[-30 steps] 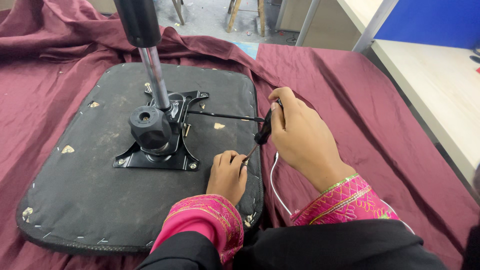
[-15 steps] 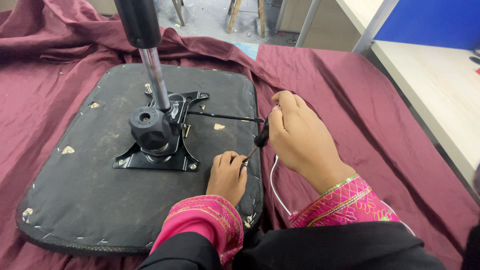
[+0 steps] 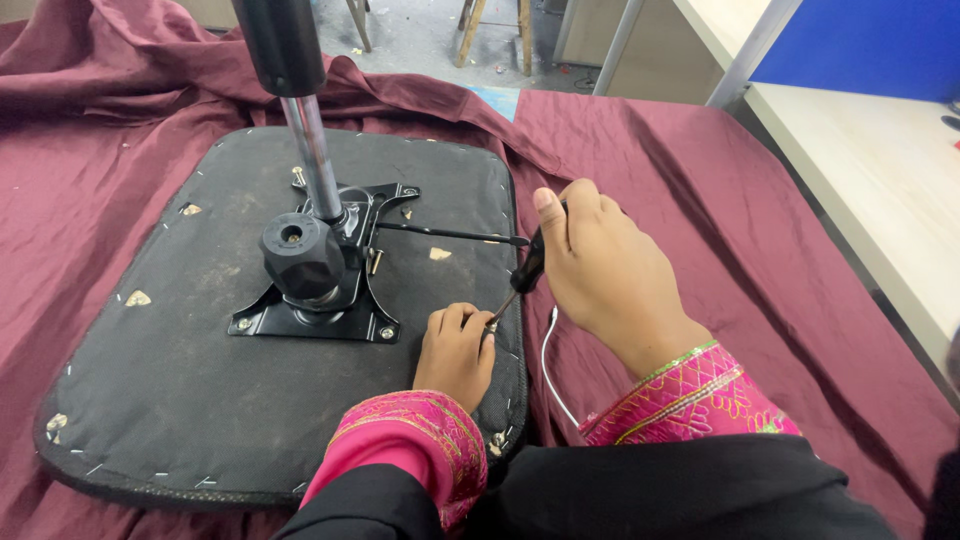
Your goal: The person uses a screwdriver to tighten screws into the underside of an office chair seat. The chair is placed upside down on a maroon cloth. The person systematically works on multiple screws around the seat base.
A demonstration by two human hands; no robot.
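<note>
An upturned black chair seat [image 3: 180, 400] lies on a maroon cloth. Its black metal mechanism plate [image 3: 330, 290] carries a round knob [image 3: 300, 255] and a chrome gas-lift column [image 3: 312, 150] rising out of view. A thin black lever rod [image 3: 450, 236] runs from the plate to the right. My right hand [image 3: 610, 270] grips the black handle of a screwdriver [image 3: 528, 268], angled down to the seat. My left hand [image 3: 458, 352] rests curled on the seat, fingertips pinching around the screwdriver tip near the seat's right edge.
The maroon cloth [image 3: 720, 230] covers the whole work surface, bunched at the far left. A thin white cord [image 3: 550, 370] lies beside the seat's right edge. A pale tabletop [image 3: 880, 170] stands to the right, and wooden stool legs [image 3: 490, 30] on the floor beyond.
My right hand has turned slightly on the screwdriver handle, with the thumb now raised along it. The left hand and the seat have stayed in place.
</note>
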